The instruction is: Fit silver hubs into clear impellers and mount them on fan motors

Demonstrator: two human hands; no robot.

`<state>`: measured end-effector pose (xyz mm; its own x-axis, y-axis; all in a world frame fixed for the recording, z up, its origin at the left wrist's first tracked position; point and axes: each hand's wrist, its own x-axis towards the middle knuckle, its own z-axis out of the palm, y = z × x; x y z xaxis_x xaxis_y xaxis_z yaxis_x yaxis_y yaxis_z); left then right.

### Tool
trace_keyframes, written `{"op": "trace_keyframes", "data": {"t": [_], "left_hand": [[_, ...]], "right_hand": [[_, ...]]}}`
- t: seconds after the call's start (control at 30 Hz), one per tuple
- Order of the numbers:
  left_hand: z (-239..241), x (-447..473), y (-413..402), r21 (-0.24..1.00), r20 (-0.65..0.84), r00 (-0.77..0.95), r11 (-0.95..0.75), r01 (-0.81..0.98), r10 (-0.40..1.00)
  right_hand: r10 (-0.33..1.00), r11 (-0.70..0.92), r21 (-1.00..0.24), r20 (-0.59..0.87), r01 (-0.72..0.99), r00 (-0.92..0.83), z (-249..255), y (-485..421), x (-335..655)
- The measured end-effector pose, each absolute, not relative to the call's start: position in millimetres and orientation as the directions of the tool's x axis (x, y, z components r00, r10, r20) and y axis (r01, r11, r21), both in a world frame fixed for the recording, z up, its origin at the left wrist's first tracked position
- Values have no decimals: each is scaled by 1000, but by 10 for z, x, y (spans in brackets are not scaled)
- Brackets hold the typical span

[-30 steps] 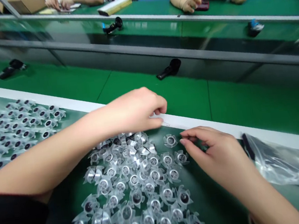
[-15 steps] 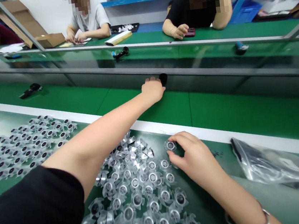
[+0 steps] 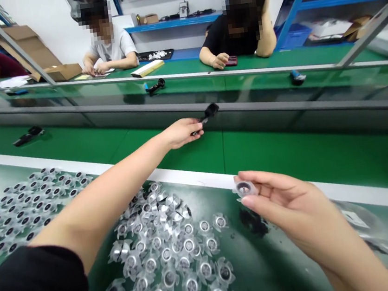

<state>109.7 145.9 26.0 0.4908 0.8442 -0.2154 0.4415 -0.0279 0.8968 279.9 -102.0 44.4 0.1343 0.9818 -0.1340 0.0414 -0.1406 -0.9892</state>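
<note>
My left hand [image 3: 183,132] reaches far out over the green conveyor belt, closed on the narrow end of a black handheld device [image 3: 210,111]. The rounded head of that device points away from me, and its exact kind is unclear. Nearer to me, my right hand [image 3: 287,200] pinches a small clear plastic fan impeller [image 3: 245,189] with a metal-ringed hub between thumb and fingers. Below and left of it lies a loose heap of similar fan impellers [image 3: 187,245] on the green table. More impellers [image 3: 28,199] with dark hubs are spread in rows at the left, partly behind my left arm.
A clear plastic bag [image 3: 359,215] lies behind my right wrist. Small dark bits [image 3: 253,222] are on the table below my right hand. Other black devices [image 3: 29,135] rest on the belt. Past a metal-framed divider [image 3: 134,110], several people sit at another bench.
My left hand has turned and lifted the black device from the belt area, showing more of it. My right hand has moved right and closer with its impeller. The camera view has shifted.
</note>
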Motion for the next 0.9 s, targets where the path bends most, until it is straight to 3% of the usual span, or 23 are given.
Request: {"op": "trace_keyframes", "data": {"t": [0.17,0.23,0.3,0.43,0.6,0.73,0.9], "left_hand": [[503,751,568,981,-175,630,186,48,757],[542,672,297,887,-173,726,425,-178,665],[536,636,115,798,-152,780,540,-265,607],[512,597,-54,875,-197,810,472,-109,552],[640,520,-154,957,-274,791,239,166,547],[779,513,-211,941,-292,769,29,336,568],[796,519,-262,907,-235,808,-177,383,541]], "right_hand": [[989,-59,-992,-75,-115,131,606,-1093,2818],[995,-44,-987,-57,-154,80,612,-1116,2793],[997,-61,-982,-70,-180,43,587,-1136,2747],[992,-114,-961,-124,-252,22,500,-1139,2641],[994,-26,-974,-49,-224,97,496,-1119,2570],[956,11,-999,-4,-51,293,550,-1165,2512],[933,48,-982,109,181,344,550,-1247,2459]]}}
